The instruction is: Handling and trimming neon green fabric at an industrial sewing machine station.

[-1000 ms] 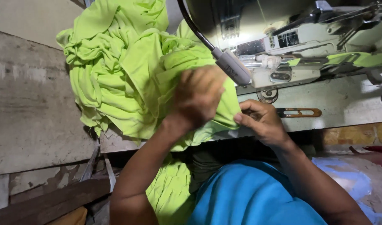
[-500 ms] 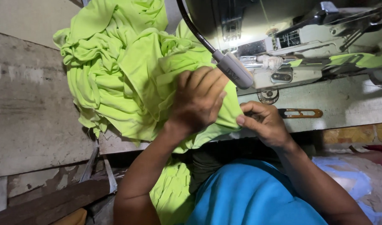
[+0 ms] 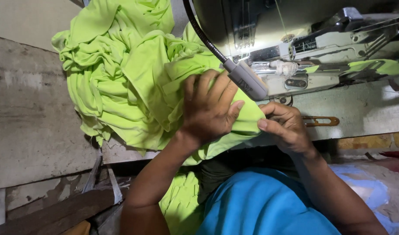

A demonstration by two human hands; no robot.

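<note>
left hand (image 3: pixel 208 111) was pressed flat on the lime fabric (image 3: pixel 134 82), fingers spread; right hand (image 3: pixel 286 128) pinched its edge by the sewing machine (image 3: pixel 303 48). looked like lining-up stage; next needs feeding it straight.

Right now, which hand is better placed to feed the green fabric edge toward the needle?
Probably right. The right hand pinches the edge of the green fabric at the sewing machine bed, closest to the needle area. The left hand lies flat on the bunched pile, farther back.

The left hand (image 3: pixel 210 109) presses lime-green fabric (image 3: pixel 130 78) on the sewing table (image 3: pixel 360 109). The right hand (image 3: pixel 284 126) pinches its edge beside the sewing machine (image 3: pixel 303 43).
</note>
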